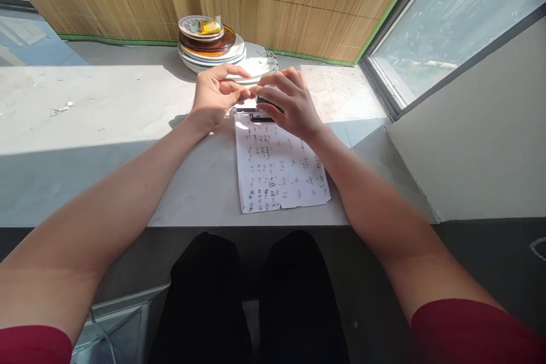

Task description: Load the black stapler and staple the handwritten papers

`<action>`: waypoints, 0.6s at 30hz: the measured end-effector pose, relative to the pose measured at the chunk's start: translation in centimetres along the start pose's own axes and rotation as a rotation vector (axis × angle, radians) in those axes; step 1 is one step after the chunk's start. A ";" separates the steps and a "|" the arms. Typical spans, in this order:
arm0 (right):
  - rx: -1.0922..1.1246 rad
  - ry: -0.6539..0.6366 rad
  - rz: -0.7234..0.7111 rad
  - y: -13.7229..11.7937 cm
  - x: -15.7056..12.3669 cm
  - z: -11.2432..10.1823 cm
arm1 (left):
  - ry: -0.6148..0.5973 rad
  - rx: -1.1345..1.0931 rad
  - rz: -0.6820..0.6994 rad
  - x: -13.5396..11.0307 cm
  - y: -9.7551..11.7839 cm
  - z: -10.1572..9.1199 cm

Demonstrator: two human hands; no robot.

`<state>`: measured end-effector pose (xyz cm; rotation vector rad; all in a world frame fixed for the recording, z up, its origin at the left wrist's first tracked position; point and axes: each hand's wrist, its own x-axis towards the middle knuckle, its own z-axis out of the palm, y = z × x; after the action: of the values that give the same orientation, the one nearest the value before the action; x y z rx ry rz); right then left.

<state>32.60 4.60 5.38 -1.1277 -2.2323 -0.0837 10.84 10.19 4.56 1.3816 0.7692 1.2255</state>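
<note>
Together, left hand (214, 96) and right hand (295, 101) curl near ragged-edged paper (279, 168), grip unclear.

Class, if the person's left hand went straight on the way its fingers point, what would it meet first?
Most likely the bare right hand: its fingertips lie just ahead of the left hand, seemingly touching, though exact depth is unclear.

I register sunlight from the right: the ledge (140, 102) is bright at rear, shaded in front. Glare hazes the window (460, 28). Legs (298, 290) render near-black. Script on the sheet (285, 170) stays unresolved.
</note>
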 end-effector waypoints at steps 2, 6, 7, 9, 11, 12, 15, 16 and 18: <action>-0.011 0.003 -0.005 -0.2 0.1 0.1 | -0.019 0.016 0.009 0.0 -0.1 -0.1; -0.035 0.013 0.012 -0.3 0.2 0.4 | -0.059 0.035 0.043 0.0 -0.1 0.0; -0.036 0.018 0.018 -0.3 0.3 0.4 | -0.061 0.031 0.040 0.0 0.0 0.0; -0.034 0.023 0.027 -0.3 0.3 0.6 | -0.065 0.026 0.024 -0.1 0.1 0.2; -0.032 0.024 0.026 -0.3 0.3 0.7 | -0.068 0.030 0.008 -0.3 0.3 0.3; -0.032 0.023 0.021 -0.4 0.2 0.8 | -0.068 0.035 0.005 -0.3 0.3 0.4; -0.041 0.034 0.016 -0.1 0.2 0.9 | -0.067 0.080 0.016 -0.4 0.3 0.5; -0.044 0.049 0.026 0.2 0.1 0.9 | -0.059 0.117 0.032 -0.3 0.3 0.4; -0.045 0.109 0.080 1.1 0.0 0.6 | 0.001 0.228 0.095 0.0 0.3 -0.1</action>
<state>33.16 5.51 4.68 -1.2056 -2.0969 -0.1586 10.72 10.19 4.88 1.6187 0.8734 1.2411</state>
